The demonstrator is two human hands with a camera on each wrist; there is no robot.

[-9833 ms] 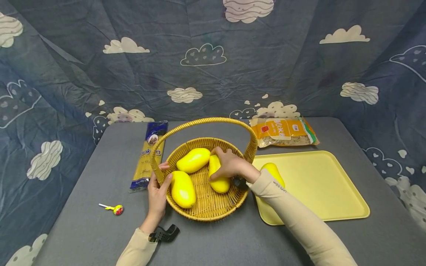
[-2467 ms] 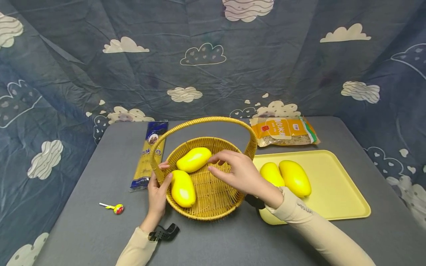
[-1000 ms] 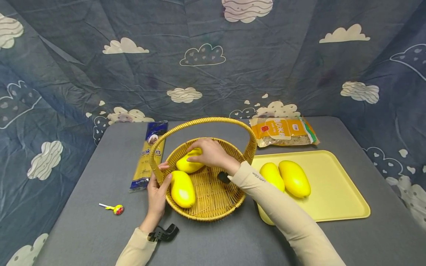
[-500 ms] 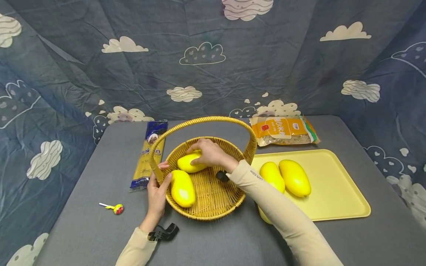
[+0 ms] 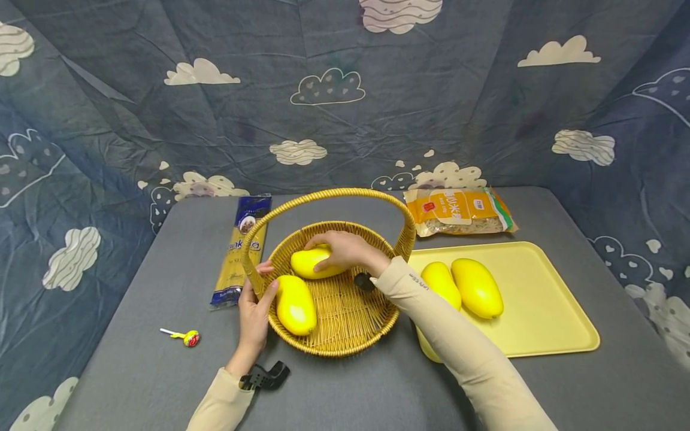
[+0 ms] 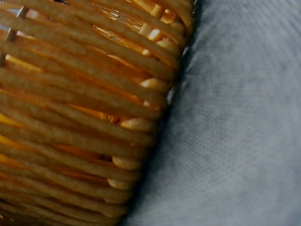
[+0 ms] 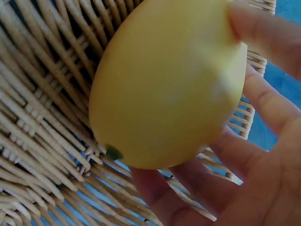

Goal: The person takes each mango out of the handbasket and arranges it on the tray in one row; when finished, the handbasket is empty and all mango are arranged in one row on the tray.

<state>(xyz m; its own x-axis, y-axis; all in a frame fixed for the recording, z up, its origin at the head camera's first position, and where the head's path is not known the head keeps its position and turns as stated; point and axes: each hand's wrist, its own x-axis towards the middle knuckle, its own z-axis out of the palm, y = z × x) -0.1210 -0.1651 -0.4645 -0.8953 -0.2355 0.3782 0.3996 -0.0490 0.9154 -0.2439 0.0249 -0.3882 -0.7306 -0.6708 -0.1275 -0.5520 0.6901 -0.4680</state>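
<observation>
- Held mango (image 5: 308,266) and right hand (image 5: 349,248) have shifted slightly rightward inside the basket (image 5: 342,317) since half a second ago.
- Right fingers curl round that mango, thumb on its near side; right-wrist view shows wickerwork close against the fruit.
- Left hand (image 5: 254,317) grips the basket's left rim by the handle base, thumb inside, fingertips outside.
- Second mango (image 5: 296,305) lies in the basket, beside the left thumb; contact unclear.
- Two more mangoes (image 5: 477,288) side by side on the yellow tray (image 5: 544,305), right of the basket.
- Lollipop (image 5: 191,339) on the table, left.
</observation>
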